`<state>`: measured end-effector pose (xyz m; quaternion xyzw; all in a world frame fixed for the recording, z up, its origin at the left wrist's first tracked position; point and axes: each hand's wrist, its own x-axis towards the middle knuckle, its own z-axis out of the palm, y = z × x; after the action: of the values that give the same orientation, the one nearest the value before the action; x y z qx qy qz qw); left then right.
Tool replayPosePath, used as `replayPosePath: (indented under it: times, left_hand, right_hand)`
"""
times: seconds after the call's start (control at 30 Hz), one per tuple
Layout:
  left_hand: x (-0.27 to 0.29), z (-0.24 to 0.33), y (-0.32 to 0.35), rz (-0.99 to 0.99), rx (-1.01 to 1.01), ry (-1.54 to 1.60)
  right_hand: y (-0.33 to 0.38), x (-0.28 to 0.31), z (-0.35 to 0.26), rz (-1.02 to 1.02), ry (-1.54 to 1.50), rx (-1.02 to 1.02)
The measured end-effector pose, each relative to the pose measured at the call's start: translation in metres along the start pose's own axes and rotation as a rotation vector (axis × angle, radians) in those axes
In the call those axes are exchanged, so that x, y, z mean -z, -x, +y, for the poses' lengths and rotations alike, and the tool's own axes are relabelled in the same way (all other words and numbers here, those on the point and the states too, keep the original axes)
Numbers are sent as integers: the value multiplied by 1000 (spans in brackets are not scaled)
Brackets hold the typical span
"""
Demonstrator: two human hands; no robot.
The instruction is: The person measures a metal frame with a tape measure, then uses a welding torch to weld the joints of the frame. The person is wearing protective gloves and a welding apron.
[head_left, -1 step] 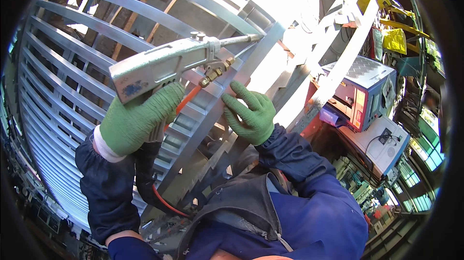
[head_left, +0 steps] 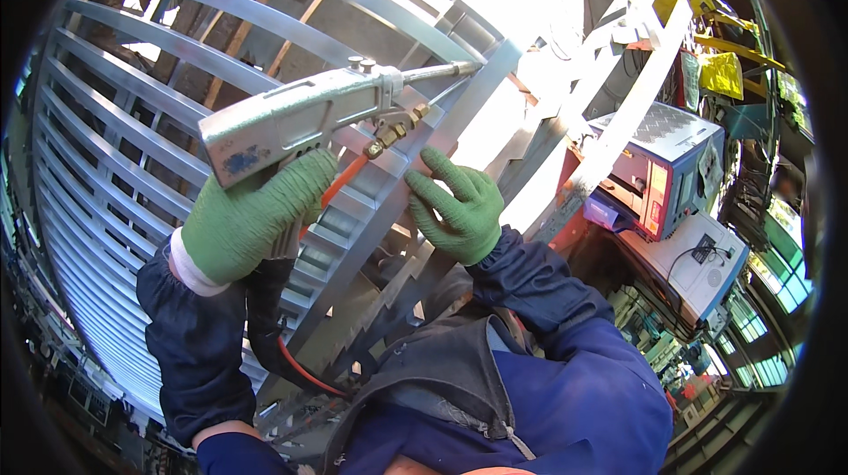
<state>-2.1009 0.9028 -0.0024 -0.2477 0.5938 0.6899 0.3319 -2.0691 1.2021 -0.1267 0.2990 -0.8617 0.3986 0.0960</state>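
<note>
My left hand (head_left: 252,219), in a green glove, is wrapped round the grip of a silver welding gun (head_left: 300,113). The gun's nozzle (head_left: 437,71) points right, its tip at a joint on the side rail (head_left: 481,91) of a slatted metal frame. Beneath the nozzle, brass fittings (head_left: 389,134) join an orange hose (head_left: 343,179), and a thin wire (head_left: 446,94) runs from them toward the tip. My right hand (head_left: 464,214), also green-gloved, holds nothing; its fingers are stretched out, with fingertips at the rail's near edge. The gun's trigger is hidden by my left hand.
Long parallel slats (head_left: 115,166) of the frame fill the left side. A pale metal beam (head_left: 632,113) slants across the right, before a boxy machine (head_left: 658,170) and a white-topped cabinet (head_left: 685,263). Yellow sheeting (head_left: 720,75) hangs behind. A red-and-black cable (head_left: 305,372) passes below my left forearm.
</note>
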Motion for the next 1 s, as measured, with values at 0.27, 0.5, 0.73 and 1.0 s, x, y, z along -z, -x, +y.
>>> replayPosePath:
  times: [0.27,0.5,0.73,1.0]
  left_hand:
    - [-1,5,1,-17,22,-5]
    - [-2,5,1,-13,16,2]
    - [-3,5,3,-19,8,-45]
    - [1,2,7,-42,17,-94]
  right_hand:
    - [3,-1,0,-9,11,-18]
    - [1,-1,-2,-16,38,-38]
    - [3,-1,-2,-13,34,-38]
    - [5,-2,-1,-31,8,-49]
